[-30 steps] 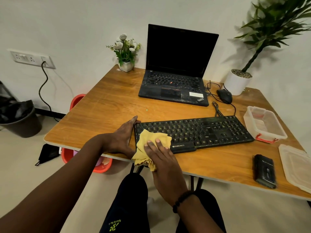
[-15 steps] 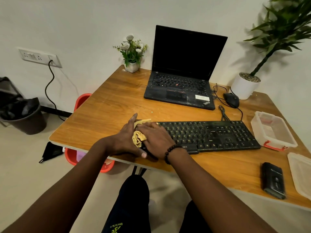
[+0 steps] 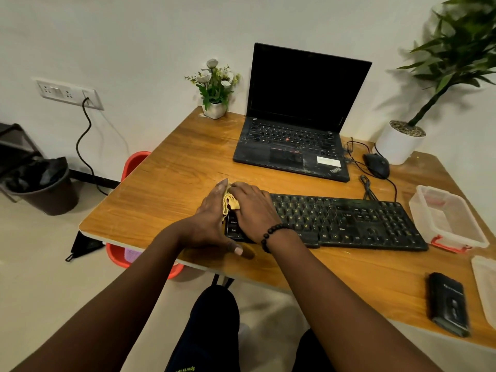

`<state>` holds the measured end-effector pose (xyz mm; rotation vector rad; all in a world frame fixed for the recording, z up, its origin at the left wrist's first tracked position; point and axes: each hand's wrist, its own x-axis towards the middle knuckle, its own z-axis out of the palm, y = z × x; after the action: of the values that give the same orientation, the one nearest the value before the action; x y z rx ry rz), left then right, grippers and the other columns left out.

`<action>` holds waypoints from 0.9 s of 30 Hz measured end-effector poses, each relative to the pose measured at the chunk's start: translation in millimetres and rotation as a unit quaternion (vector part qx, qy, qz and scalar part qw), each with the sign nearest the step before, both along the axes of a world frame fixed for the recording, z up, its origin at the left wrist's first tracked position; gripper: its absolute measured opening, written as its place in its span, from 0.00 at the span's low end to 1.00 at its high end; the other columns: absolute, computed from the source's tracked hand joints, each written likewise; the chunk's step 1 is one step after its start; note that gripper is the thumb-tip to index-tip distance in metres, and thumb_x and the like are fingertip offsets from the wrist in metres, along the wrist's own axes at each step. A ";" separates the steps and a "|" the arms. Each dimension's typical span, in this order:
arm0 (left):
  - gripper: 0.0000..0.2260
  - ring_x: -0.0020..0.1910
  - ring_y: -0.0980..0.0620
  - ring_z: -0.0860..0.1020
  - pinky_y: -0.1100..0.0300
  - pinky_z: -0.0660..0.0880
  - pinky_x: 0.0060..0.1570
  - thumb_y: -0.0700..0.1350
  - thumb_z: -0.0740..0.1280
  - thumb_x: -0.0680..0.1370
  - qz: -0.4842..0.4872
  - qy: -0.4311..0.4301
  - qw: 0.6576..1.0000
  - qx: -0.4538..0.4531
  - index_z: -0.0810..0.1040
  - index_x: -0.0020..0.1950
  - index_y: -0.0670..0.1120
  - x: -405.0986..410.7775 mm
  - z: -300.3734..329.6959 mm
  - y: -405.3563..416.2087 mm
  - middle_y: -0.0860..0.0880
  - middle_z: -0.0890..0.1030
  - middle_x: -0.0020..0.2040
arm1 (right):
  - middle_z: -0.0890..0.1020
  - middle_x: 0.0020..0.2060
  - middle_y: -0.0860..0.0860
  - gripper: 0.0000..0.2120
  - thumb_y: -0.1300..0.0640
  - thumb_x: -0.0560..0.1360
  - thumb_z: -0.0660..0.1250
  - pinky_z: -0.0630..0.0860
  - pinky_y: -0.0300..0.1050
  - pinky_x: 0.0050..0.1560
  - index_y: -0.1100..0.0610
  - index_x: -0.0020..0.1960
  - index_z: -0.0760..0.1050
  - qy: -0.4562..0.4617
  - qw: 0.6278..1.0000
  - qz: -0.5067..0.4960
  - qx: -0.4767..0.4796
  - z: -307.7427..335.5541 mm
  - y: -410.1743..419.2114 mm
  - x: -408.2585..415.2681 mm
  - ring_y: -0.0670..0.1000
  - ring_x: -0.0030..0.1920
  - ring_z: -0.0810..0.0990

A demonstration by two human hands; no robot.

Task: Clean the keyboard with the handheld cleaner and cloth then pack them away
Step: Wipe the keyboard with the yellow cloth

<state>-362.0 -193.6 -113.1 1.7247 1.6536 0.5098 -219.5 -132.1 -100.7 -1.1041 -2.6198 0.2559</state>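
A black keyboard lies across the wooden table. My right hand grips a bunched yellow cloth and presses it onto the keyboard's left end. Most of the cloth is hidden under that hand. My left hand rests flat against the keyboard's left edge, fingers straight, thumb on the table. The black handheld cleaner lies near the table's front right edge, away from both hands.
An open laptop stands behind the keyboard, with a mouse and cable to its right. A clear box and its lid sit at the right. Two potted plants stand at the back.
My right hand has slid the cloth from the keyboard's near left corner towards its far left corner, bunching it up. My left hand has stayed against the keyboard's left edge.
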 end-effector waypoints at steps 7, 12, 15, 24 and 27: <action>0.72 0.80 0.51 0.41 0.48 0.49 0.78 0.61 0.84 0.56 -0.018 0.006 1.000 -0.010 0.29 0.78 0.58 -3.2 -0.3 22.0 0.56 0.37 0.81 | 0.69 0.69 0.48 0.24 0.64 0.77 0.62 0.59 0.47 0.71 0.53 0.72 0.65 0.007 0.999 -0.041 0.014 -2.3 18.1 15.1 0.49 0.70 0.64; 0.68 0.79 0.47 0.50 0.48 0.50 0.77 0.60 0.83 0.59 -0.031 0.044 0.998 -0.013 0.33 0.79 0.56 -2.0 3.5 27.1 0.52 0.46 0.81 | 0.70 0.70 0.47 0.25 0.65 0.77 0.60 0.55 0.47 0.73 0.52 0.73 0.65 -0.043 0.998 -0.045 0.022 -3.4 35.9 58.5 0.47 0.72 0.62; 0.67 0.79 0.46 0.51 0.46 0.50 0.77 0.65 0.81 0.58 -0.037 0.056 0.998 -0.017 0.35 0.80 0.56 -4.5 1.9 30.2 0.52 0.49 0.81 | 0.71 0.69 0.47 0.25 0.65 0.77 0.61 0.56 0.48 0.74 0.51 0.72 0.67 -0.064 0.994 -0.080 0.034 -4.5 53.4 97.7 0.47 0.72 0.63; 0.66 0.78 0.49 0.50 0.45 0.49 0.77 0.78 0.71 0.54 -0.059 0.109 0.992 -0.011 0.40 0.80 0.54 -6.2 -3.1 31.6 0.53 0.48 0.80 | 0.58 0.77 0.52 0.30 0.66 0.75 0.64 0.52 0.54 0.76 0.59 0.74 0.61 -0.183 0.944 -0.268 0.058 8.7 58.0 218.4 0.53 0.77 0.49; 0.67 0.78 0.49 0.51 0.45 0.50 0.77 0.77 0.71 0.53 -0.061 0.109 0.992 -0.010 0.39 0.80 0.54 -5.4 -3.4 31.4 0.53 0.49 0.80 | 0.55 0.77 0.54 0.32 0.70 0.75 0.62 0.51 0.52 0.76 0.60 0.76 0.56 -0.084 0.940 -0.330 0.017 -2.6 30.9 233.5 0.54 0.77 0.52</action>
<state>-367.3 -162.2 -116.5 1.9090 1.6809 0.2518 14.0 -101.2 -103.3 -1.9729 -2.1981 -0.0329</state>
